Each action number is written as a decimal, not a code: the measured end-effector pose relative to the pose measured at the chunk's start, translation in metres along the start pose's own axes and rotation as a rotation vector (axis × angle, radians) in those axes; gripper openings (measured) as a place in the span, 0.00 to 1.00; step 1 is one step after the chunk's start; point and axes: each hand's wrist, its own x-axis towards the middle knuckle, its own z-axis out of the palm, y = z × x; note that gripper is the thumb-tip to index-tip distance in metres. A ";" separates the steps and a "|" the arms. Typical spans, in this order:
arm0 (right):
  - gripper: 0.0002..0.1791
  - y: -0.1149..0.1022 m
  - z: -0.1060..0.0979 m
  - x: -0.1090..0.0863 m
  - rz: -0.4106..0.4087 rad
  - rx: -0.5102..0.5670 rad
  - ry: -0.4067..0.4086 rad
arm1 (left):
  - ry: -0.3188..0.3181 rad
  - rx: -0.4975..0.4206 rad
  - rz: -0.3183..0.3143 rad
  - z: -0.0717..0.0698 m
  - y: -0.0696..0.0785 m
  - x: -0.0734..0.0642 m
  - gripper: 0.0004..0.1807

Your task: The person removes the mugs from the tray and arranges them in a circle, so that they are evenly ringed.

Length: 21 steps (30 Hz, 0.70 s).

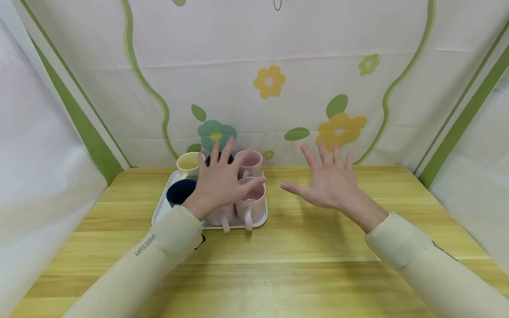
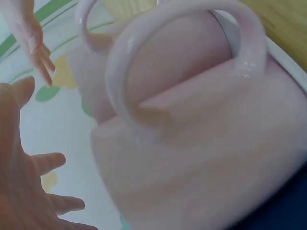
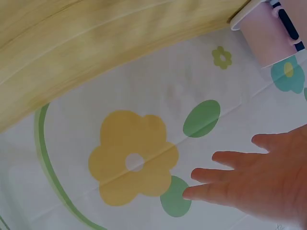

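Observation:
In the head view my left hand [image 1: 220, 181] hovers with spread fingers above a white tray [image 1: 160, 216] of mugs. On that tray stand a yellow mug [image 1: 190, 163], a dark blue mug [image 1: 180, 192] and several pink mugs [image 1: 250, 161], with another dark blue mug [image 1: 220, 158] partly hidden behind my fingers. The left wrist view shows a pink mug [image 2: 201, 143] up close, its handle towards the camera, and the left fingers apart from it. To the right of the tray, my right hand [image 1: 330, 181] is held over the wooden table, fingers spread and nothing in them.
The wooden table [image 1: 278, 274] reaches back to a white cloth backdrop [image 1: 238, 39] printed with flowers and green leaves. White cloth side walls [image 1: 39, 132] with green stripes border the table on both sides.

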 end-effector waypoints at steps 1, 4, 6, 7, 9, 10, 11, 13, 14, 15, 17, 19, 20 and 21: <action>0.70 -0.001 0.000 0.000 -0.003 0.005 0.009 | 0.016 -0.002 -0.001 -0.002 -0.004 -0.002 0.48; 0.68 -0.002 0.003 -0.002 -0.020 0.034 0.042 | 0.079 -0.025 -0.009 -0.006 -0.018 -0.012 0.46; 0.65 -0.002 0.005 -0.003 -0.034 0.060 0.069 | 0.123 -0.056 -0.021 -0.009 -0.029 -0.018 0.46; 0.64 -0.003 0.007 -0.004 -0.041 0.078 0.083 | 0.145 -0.080 -0.032 -0.011 -0.035 -0.022 0.45; 0.60 -0.005 0.010 -0.006 -0.057 0.113 0.118 | 0.182 -0.125 -0.060 -0.015 -0.047 -0.029 0.43; 0.58 -0.006 0.011 -0.007 -0.064 0.127 0.135 | 0.205 -0.151 -0.072 -0.016 -0.053 -0.033 0.42; 0.56 -0.008 0.013 -0.008 -0.071 0.145 0.150 | 0.224 -0.175 -0.087 -0.018 -0.060 -0.037 0.41; 0.52 -0.011 0.015 -0.010 -0.084 0.181 0.179 | 0.252 -0.228 -0.122 -0.019 -0.072 -0.045 0.40; 0.51 -0.013 0.016 -0.012 -0.087 0.200 0.190 | 0.260 -0.263 -0.136 -0.019 -0.079 -0.048 0.39; 0.50 -0.015 0.017 -0.013 -0.088 0.217 0.196 | 0.265 -0.307 -0.148 -0.019 -0.085 -0.051 0.39; 0.47 -0.018 0.019 -0.017 -0.089 0.257 0.198 | 0.268 -0.395 -0.176 -0.019 -0.099 -0.058 0.37; 0.44 -0.021 0.020 -0.021 -0.088 0.296 0.193 | 0.269 -0.487 -0.200 -0.017 -0.113 -0.063 0.35; 0.43 -0.022 0.021 -0.022 -0.089 0.316 0.189 | 0.265 -0.531 -0.215 -0.016 -0.120 -0.066 0.34; 0.43 -0.023 0.022 -0.024 -0.092 0.334 0.185 | 0.257 -0.569 -0.230 -0.015 -0.126 -0.069 0.34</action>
